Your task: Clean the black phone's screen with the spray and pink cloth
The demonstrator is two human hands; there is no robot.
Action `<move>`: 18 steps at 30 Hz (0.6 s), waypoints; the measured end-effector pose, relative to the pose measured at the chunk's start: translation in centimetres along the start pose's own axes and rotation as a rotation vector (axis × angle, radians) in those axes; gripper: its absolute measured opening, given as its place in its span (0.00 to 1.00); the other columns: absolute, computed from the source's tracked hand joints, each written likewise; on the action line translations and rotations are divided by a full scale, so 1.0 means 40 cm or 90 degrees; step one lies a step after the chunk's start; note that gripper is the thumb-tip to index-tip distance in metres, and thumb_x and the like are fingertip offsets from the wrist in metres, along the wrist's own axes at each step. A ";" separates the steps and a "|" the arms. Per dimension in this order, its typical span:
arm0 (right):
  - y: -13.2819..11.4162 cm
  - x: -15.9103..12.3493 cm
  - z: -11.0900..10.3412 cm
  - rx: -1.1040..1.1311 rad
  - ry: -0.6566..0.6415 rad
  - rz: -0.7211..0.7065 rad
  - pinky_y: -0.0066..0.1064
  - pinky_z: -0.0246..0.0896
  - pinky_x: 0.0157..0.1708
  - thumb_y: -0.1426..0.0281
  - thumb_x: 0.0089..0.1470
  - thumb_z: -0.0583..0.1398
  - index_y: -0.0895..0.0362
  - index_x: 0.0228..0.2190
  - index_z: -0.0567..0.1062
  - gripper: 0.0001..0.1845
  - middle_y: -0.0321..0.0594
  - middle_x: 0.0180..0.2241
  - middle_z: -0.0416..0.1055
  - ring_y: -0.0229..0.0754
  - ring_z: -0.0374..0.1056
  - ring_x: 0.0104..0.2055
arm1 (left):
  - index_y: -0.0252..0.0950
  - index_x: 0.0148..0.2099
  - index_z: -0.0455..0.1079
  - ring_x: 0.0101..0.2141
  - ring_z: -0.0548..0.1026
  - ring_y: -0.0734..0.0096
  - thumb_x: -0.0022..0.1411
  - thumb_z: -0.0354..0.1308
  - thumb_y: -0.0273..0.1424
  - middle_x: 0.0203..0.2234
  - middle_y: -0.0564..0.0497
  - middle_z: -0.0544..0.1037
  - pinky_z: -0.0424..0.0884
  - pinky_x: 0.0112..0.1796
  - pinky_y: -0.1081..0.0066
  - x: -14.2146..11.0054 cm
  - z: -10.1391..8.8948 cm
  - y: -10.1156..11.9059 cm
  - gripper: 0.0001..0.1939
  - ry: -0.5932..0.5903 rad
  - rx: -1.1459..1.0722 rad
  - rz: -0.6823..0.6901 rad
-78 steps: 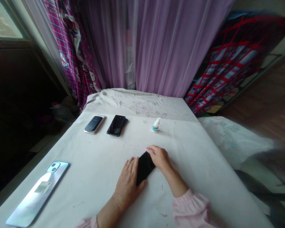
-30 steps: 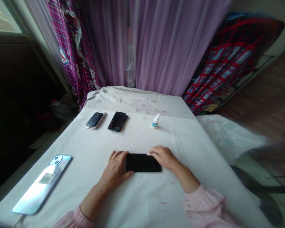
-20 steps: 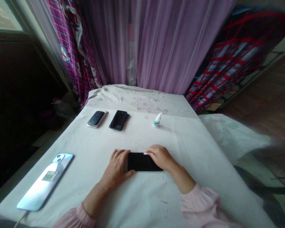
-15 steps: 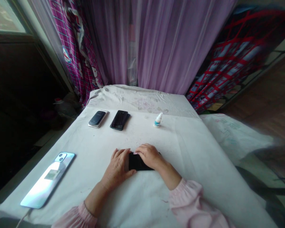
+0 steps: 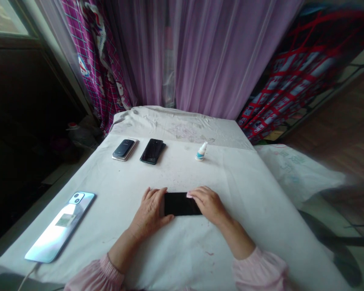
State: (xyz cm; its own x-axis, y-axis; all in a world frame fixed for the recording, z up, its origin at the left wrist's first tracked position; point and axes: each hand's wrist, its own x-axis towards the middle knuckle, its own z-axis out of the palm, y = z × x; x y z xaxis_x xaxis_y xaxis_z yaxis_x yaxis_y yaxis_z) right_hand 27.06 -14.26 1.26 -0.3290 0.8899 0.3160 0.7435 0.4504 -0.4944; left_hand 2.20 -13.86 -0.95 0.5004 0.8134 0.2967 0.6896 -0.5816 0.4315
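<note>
A black smartphone (image 5: 181, 203) lies flat and crosswise on the white tablecloth, its dark screen facing up. My left hand (image 5: 150, 208) grips its left end, thumb at the near edge and fingers at the far edge. Over the right part of the screen, my right hand (image 5: 210, 205) has its fingers pressed together on a small pale pink cloth (image 5: 189, 195), most of which is hidden under the fingers. The right end of the phone is covered by that hand.
Two stacked pairs of phones, one topped by a dark phone (image 5: 123, 148) and one by a black phone (image 5: 151, 151), lie farther back. A small white spray bottle (image 5: 201, 151) stands right of them. A shiny light-blue phone (image 5: 60, 228) with a cable (image 5: 27, 277) lies at left.
My right hand has slid to the right along the phone with the cloth, baring more of the screen. My left hand keeps its hold at the left end.
</note>
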 end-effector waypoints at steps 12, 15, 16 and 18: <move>0.007 -0.035 0.013 0.019 0.250 0.189 0.35 0.70 0.42 0.67 0.60 0.50 0.56 0.38 0.78 0.17 0.45 0.38 0.79 0.44 0.74 0.40 | 0.34 0.57 0.65 0.45 0.71 0.51 0.50 0.60 0.57 0.42 0.42 0.73 0.57 0.56 0.44 0.000 -0.014 0.017 0.41 -0.006 0.076 0.023; 0.021 -0.032 0.019 0.044 0.221 0.201 0.35 0.70 0.41 0.66 0.60 0.49 0.56 0.38 0.79 0.19 0.45 0.38 0.79 0.44 0.75 0.40 | 0.35 0.56 0.67 0.43 0.71 0.51 0.50 0.58 0.60 0.41 0.42 0.73 0.59 0.55 0.44 -0.002 -0.016 0.017 0.41 0.001 0.080 0.024; 0.024 -0.035 0.019 0.043 0.226 0.207 0.35 0.70 0.41 0.65 0.60 0.49 0.56 0.38 0.79 0.20 0.45 0.38 0.79 0.45 0.75 0.40 | 0.35 0.56 0.66 0.43 0.71 0.52 0.51 0.58 0.60 0.41 0.42 0.73 0.59 0.55 0.44 -0.004 -0.016 0.016 0.40 0.006 0.080 0.022; 0.030 -0.043 0.015 0.033 0.250 0.217 0.36 0.70 0.41 0.64 0.59 0.49 0.56 0.39 0.79 0.20 0.46 0.38 0.79 0.46 0.75 0.41 | 0.34 0.56 0.66 0.44 0.71 0.51 0.52 0.59 0.58 0.42 0.42 0.73 0.58 0.55 0.45 -0.006 -0.015 0.015 0.39 0.013 0.081 0.020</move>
State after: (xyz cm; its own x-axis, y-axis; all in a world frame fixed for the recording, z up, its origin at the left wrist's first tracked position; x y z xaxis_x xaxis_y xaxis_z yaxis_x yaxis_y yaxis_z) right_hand 28.17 -15.22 -0.35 0.1772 0.8970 0.4050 0.7375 0.1514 -0.6581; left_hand 2.19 -14.39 -0.25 0.5128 0.7941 0.3262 0.7355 -0.6024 0.3102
